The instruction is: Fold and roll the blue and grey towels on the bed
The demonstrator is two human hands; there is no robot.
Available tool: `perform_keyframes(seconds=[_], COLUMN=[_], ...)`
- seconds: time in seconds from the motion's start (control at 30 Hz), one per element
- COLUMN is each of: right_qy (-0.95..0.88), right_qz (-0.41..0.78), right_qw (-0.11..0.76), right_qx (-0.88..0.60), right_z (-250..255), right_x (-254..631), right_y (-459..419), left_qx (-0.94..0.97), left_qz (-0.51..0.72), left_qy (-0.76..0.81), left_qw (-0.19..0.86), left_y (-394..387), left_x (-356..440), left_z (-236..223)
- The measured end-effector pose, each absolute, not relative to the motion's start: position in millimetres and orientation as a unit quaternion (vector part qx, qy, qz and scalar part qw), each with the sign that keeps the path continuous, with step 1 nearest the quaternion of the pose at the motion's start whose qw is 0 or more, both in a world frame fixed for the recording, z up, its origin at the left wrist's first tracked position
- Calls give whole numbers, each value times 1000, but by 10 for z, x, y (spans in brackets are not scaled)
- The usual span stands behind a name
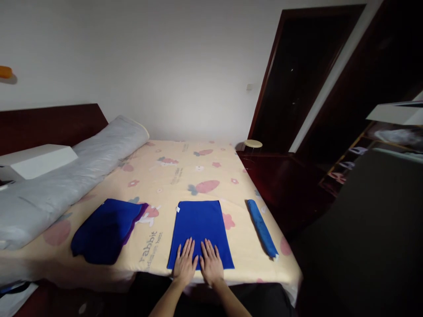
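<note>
A blue cloth (200, 220) lies flat on the bed in front of me, with a small white tag at its upper left corner. My left hand (185, 260) rests palm down on its near edge, fingers stretched out. Beside it, my right hand (211, 262) presses flat on the same cloth, fingers slightly spread. To the right lies a rolled blue towel (262, 229), apart from both hands. On the left is a loose heap of blue cloths (105, 229) with a purple edge showing.
The bed (172, 176) has a cream sheet with carrot and rabbit prints. A long grey wrapped roll (99, 149) and a white box (42, 160) lie along the headboard side. Beyond the right edge stand a round stool (253, 144) and a shelf rack (350, 156).
</note>
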State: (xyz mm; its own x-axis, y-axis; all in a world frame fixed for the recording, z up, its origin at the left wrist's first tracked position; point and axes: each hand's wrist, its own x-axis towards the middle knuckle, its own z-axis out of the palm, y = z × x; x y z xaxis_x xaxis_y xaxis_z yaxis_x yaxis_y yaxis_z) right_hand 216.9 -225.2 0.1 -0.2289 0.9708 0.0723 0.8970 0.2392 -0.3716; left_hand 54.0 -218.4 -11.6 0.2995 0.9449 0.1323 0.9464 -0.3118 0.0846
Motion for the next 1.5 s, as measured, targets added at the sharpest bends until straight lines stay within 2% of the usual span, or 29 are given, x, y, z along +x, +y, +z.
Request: perform_keyframes(seconds=[0.37, 0.6, 0.8, 0.97, 1.13, 1.3, 1.5], right_qy=[-677, -642, -710, -781, -808, -794, -756], right_qz=[61, 82, 93, 158, 172, 141, 102], right_qw=[115, 126, 192, 152, 143, 143, 124], right_qx=[-724, -751, -671, -584, -545, -574, -635], right_z=[-123, -243, -12, 158, 80, -32, -15], right_x=[2691, 2818, 2561, 2189, 2128, 2279, 2534], right_y=[-2582, -2613, -2453, -2158, -2029, -2120, -2220], left_qx=[-750, -753, -777, -815, -825, -817, -800], left_qz=[-83, -71, -81, -59, -45, -91, -97], left_qy=[-655, -654, -624, -576, -563, -568, -591], left_qw=[34, 31, 22, 13, 12, 40, 34], left_y=[-2340, -2375, -2228, -2025, -1932, -1990, -2092], left_x=[274, 154, 335, 652, 730, 623, 415], left_z=[-41, -14, 124, 78, -149, -251, -113])
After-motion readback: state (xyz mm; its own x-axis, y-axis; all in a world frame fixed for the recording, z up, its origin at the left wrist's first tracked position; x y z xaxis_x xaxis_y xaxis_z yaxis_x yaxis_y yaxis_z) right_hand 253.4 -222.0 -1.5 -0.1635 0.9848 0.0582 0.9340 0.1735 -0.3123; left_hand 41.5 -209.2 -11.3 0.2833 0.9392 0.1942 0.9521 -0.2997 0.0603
